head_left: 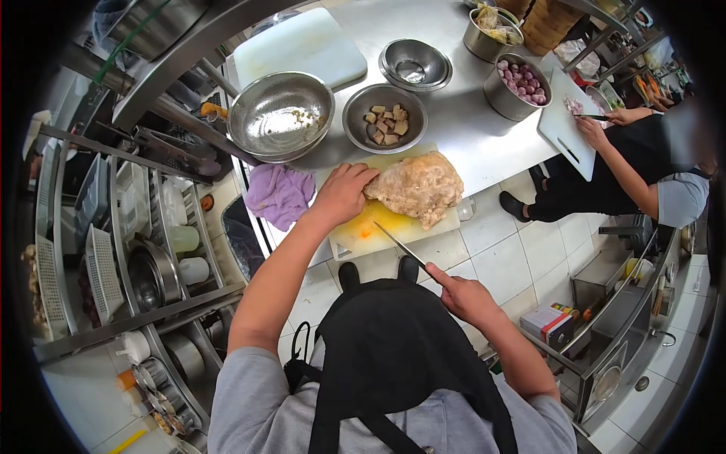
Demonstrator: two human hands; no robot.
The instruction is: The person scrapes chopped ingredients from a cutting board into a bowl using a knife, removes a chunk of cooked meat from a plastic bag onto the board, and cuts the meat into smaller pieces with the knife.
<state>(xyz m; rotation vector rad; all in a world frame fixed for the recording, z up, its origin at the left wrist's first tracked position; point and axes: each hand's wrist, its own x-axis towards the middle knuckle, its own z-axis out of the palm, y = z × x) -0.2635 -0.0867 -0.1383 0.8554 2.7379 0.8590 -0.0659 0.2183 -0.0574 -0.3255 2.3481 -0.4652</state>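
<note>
A large pale, lumpy block of meat (pixel 420 185) lies on a yellow-stained cutting board (pixel 359 244) at the front edge of the steel table. My left hand (pixel 344 193) grips the block's left end with curled fingers. In my right hand (pixel 463 296) is a knife (pixel 399 244), closed around its handle. The blade points up and left over the board's front part, apart from the meat. Just behind the board stands a steel bowl (pixel 349 112) holding several cut meat chunks (pixel 389 125). A purple cloth (pixel 280 193) lies left of my left hand.
A perforated steel bowl (pixel 246 113), nested bowls (pixel 414 57) and a white board (pixel 299 49) are behind. Right of them are a pot (pixel 508 106) of shallots and a pot (pixel 484 45) with yellowish food. A co-worker (pixel 643 151) cuts at another board (pixel 567 144).
</note>
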